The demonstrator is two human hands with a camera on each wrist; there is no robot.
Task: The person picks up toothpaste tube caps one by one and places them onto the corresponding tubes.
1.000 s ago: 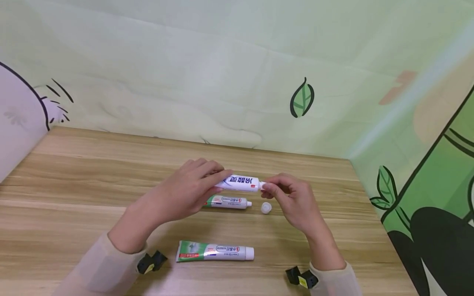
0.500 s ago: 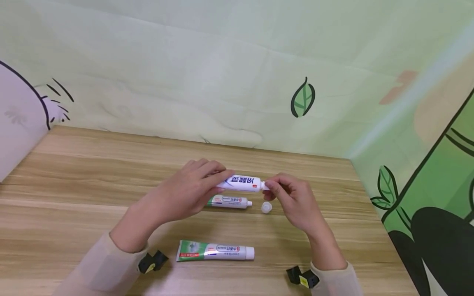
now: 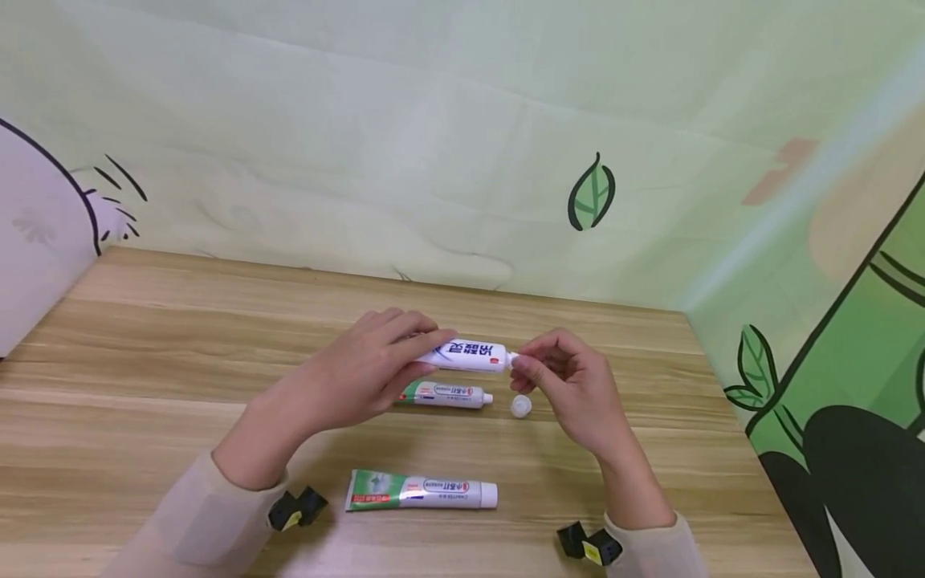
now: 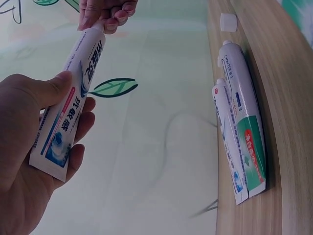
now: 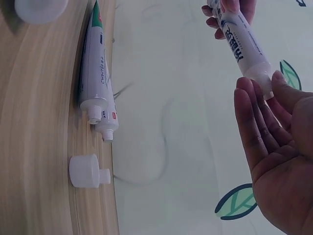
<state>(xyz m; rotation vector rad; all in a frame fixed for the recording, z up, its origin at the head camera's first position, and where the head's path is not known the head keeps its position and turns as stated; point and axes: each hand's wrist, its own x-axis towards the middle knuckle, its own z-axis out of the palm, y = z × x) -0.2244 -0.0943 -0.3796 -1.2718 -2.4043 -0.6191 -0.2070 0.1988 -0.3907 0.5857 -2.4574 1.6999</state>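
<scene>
Now hands (image 3: 354, 373) (image 3: 587, 393), tube (image 3: 470, 356) slightly higher

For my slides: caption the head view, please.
Left hand holding a white toothpaste tube, right hand pinching its tip, with a capped green-and-silver tube nearer on the wood-grain table.

1. The left arm (image 3: 202, 514) comes in from the bottom left and the right arm (image 3: 650, 550) from the bottom right.
2. The left hand (image 3: 368, 365) has its back turned up. It grips with its left thumb (image 4: 51, 88) on one side and bent fingers (image 4: 84, 128) on the other.
3. The right hand (image 3: 574, 385) pinches with its right thumb (image 5: 289, 93) and fingertips.
4. Both hands are near each other.
</scene>
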